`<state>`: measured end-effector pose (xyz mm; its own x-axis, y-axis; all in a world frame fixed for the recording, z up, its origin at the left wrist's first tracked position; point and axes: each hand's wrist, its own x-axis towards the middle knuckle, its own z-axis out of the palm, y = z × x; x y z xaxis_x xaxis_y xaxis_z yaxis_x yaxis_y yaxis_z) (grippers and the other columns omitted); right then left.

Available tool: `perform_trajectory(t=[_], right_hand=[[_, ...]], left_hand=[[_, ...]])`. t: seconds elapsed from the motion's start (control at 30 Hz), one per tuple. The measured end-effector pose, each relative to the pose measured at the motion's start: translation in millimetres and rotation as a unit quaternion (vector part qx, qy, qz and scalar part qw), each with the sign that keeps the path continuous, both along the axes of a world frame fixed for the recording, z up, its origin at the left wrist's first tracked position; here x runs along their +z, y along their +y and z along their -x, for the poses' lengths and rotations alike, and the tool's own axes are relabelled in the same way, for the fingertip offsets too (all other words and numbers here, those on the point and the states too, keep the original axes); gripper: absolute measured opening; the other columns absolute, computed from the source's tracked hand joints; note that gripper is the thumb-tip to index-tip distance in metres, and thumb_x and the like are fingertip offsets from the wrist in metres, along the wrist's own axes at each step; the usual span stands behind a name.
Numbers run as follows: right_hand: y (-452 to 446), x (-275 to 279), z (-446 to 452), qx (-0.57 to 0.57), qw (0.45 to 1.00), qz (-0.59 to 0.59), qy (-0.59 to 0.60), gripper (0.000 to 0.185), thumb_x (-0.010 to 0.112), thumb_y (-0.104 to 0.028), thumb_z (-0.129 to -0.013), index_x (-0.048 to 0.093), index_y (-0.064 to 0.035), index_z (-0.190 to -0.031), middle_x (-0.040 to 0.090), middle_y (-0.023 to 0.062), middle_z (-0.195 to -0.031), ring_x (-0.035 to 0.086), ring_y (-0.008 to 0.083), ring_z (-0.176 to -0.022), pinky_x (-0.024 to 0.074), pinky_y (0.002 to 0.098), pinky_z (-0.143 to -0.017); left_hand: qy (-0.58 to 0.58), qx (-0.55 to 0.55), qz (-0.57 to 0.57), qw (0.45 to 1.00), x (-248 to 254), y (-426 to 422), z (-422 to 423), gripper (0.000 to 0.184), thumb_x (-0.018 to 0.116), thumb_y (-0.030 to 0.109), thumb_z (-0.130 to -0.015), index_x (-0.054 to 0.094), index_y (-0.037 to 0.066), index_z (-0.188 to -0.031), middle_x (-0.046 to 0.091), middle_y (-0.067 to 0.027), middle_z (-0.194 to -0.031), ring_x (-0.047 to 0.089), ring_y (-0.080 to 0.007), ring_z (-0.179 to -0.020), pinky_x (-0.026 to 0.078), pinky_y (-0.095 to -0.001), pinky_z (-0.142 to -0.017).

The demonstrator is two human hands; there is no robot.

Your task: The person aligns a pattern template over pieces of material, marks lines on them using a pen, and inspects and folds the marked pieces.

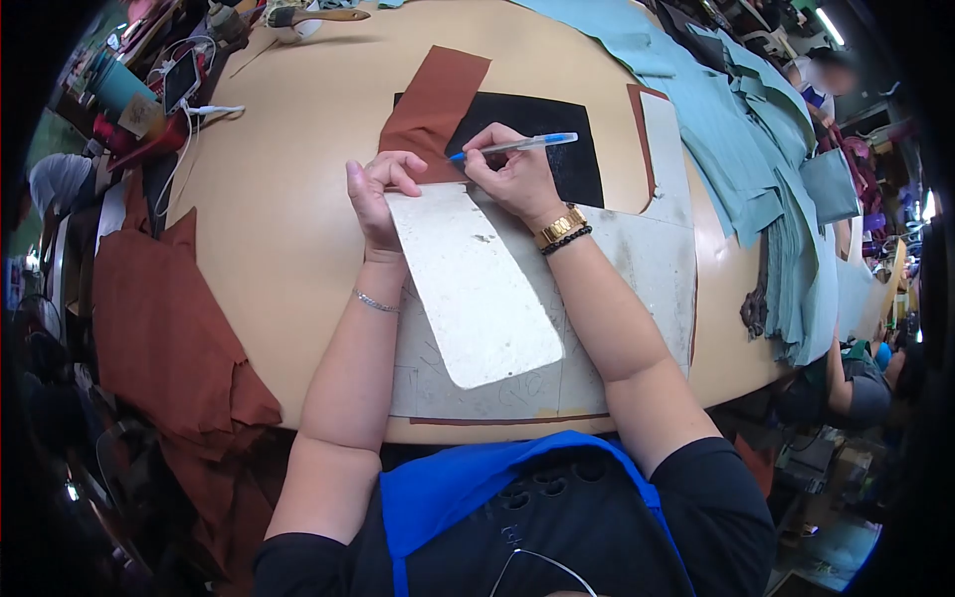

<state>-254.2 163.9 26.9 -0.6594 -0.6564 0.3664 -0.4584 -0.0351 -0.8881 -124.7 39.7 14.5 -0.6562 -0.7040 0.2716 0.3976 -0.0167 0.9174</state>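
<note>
My right hand (517, 179) is closed around a blue-capped ballpoint pen (537, 143), its tip pointing left over a strip of brown leather or fabric (438, 95). My left hand (378, 199) is at the upper left corner of a white card template (482, 289). Its fingers curl at the card's top edge and the thumb stands apart. The card has rounded lower corners and slants down toward my body. Under the brown strip lies a black sheet (572, 159). A large grey board (637, 269) with pen lines is beneath the card.
Pale blue sheets (736, 149) are piled along the table's right side. Brown material (164, 328) hangs over the left edge. A brush (318, 16) lies at the back, and a phone with a white cable (181, 80) stands at the left. Other people are at both sides.
</note>
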Motion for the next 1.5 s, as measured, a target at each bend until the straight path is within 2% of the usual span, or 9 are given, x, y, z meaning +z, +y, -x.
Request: perform_trajectory(t=[0.5, 0.7, 0.8, 1.0, 1.07, 1.1, 1.13, 1.4, 1.5], right_hand=[[0.5, -1.1, 2.7, -0.004, 0.997, -0.024, 0.072, 0.009, 0.067, -0.012, -0.079, 0.064, -0.0034, -0.078, 0.062, 0.0015, -0.064, 0.053, 0.0059, -0.056, 0.0424, 0.0240, -0.051], [24.9, 11.8, 12.1, -0.037, 0.982, 0.087, -0.165, 0.012, 0.061, -0.013, -0.092, 0.065, -0.0021, -0.094, 0.068, 0.0035, -0.084, 0.065, 0.0089, -0.077, 0.0522, 0.0226, -0.071], [80.1, 37.2, 7.3, -0.075, 0.984, 0.065, -0.149, 0.022, 0.051, -0.017, -0.101, 0.064, -0.0001, -0.105, 0.070, 0.0068, -0.090, 0.066, 0.0116, -0.086, 0.0529, 0.0249, -0.078], [246.3, 37.0, -24.8, -0.267, 0.934, -0.212, 0.107, 0.023, 0.052, -0.017, -0.101, 0.061, 0.0026, -0.108, 0.070, 0.0107, -0.094, 0.067, 0.0180, -0.089, 0.0520, 0.0298, -0.079], [289.6, 36.3, -47.2, -0.312, 0.904, -0.279, 0.084, 0.026, 0.061, -0.019, -0.095, 0.060, 0.0010, -0.111, 0.068, 0.0141, -0.097, 0.066, 0.0217, -0.094, 0.0512, 0.0333, -0.082], [303.1, 35.5, -54.0, -0.331, 0.888, -0.311, 0.071, 0.030, 0.066, -0.021, -0.092, 0.060, 0.0002, -0.112, 0.068, 0.0158, -0.098, 0.065, 0.0236, -0.097, 0.0509, 0.0351, -0.084], [311.8, 35.1, -57.7, -0.329, 0.896, -0.295, 0.052, 0.033, 0.068, -0.021, -0.090, 0.060, 0.0005, -0.114, 0.068, 0.0157, -0.100, 0.065, 0.0233, -0.098, 0.0507, 0.0352, -0.084], [336.1, 24.4, -52.9, -0.318, 0.929, -0.187, -0.034, 0.046, 0.074, -0.021, -0.087, 0.056, 0.0010, -0.123, 0.067, 0.0096, -0.104, 0.063, 0.0193, -0.096, 0.0509, 0.0326, -0.086], [347.4, 31.2, -39.3, -0.275, 0.930, -0.112, -0.216, 0.049, 0.073, -0.017, -0.088, 0.051, 0.0023, -0.128, 0.063, 0.0084, -0.106, 0.060, 0.0129, -0.094, 0.0490, 0.0253, -0.085]], left_hand=[[0.012, 0.001, 0.005, 1.000, -3.3, -1.3, 2.1, 0.077, 0.012, 0.052, -0.100, 0.051, 0.003, -0.054, 0.062, -0.0130, -0.081, 0.054, -0.0237, -0.090, 0.037, -0.0346, -0.090], [0.006, -0.007, 0.008, 1.000, -7.9, -5.1, 1.5, 0.078, 0.012, 0.053, -0.100, 0.050, 0.003, -0.055, 0.061, -0.0140, -0.084, 0.055, -0.0237, -0.088, 0.038, -0.0346, -0.090], [-0.012, -0.032, 0.001, 0.999, -14.0, -10.2, 1.1, 0.082, 0.014, 0.065, -0.096, 0.050, 0.004, -0.058, 0.060, -0.0110, -0.092, 0.051, -0.0206, -0.090, 0.035, -0.0299, -0.090], [-0.059, -0.009, 0.023, 0.998, -8.6, -14.5, 0.2, 0.086, 0.013, 0.072, -0.095, 0.059, 0.001, -0.082, 0.061, -0.0113, -0.093, 0.054, -0.0213, -0.087, 0.040, -0.0311, -0.088], [-0.074, 0.114, 0.041, 0.990, 1.5, 3.8, 9.9, 0.092, 0.016, 0.077, -0.092, 0.058, -0.004, -0.105, 0.062, -0.0147, -0.098, 0.056, -0.0236, -0.093, 0.042, -0.0325, -0.090], [-0.194, 0.066, 0.107, 0.973, 16.8, 3.6, -0.6, 0.092, 0.019, 0.076, -0.093, 0.056, -0.006, -0.112, 0.062, -0.0188, -0.106, 0.057, -0.0276, -0.100, 0.043, -0.0346, -0.093], [-0.310, 0.019, 0.174, 0.934, 31.7, -0.1, -14.0, 0.092, 0.023, 0.075, -0.093, 0.054, -0.008, -0.119, 0.062, -0.0228, -0.113, 0.058, -0.0315, -0.107, 0.043, -0.0367, -0.096], [-0.321, 0.087, 0.301, 0.894, 8.2, 3.2, -14.1, 0.086, 0.048, 0.064, -0.092, 0.036, -0.008, -0.137, 0.053, -0.0311, -0.129, 0.052, -0.0432, -0.121, 0.040, -0.0430, -0.102], [-0.328, 0.074, 0.300, 0.893, 20.0, 23.8, -27.1, 0.085, 0.054, 0.058, -0.092, 0.030, -0.007, -0.141, 0.051, -0.0312, -0.132, 0.050, -0.0441, -0.124, 0.039, -0.0433, -0.104]])
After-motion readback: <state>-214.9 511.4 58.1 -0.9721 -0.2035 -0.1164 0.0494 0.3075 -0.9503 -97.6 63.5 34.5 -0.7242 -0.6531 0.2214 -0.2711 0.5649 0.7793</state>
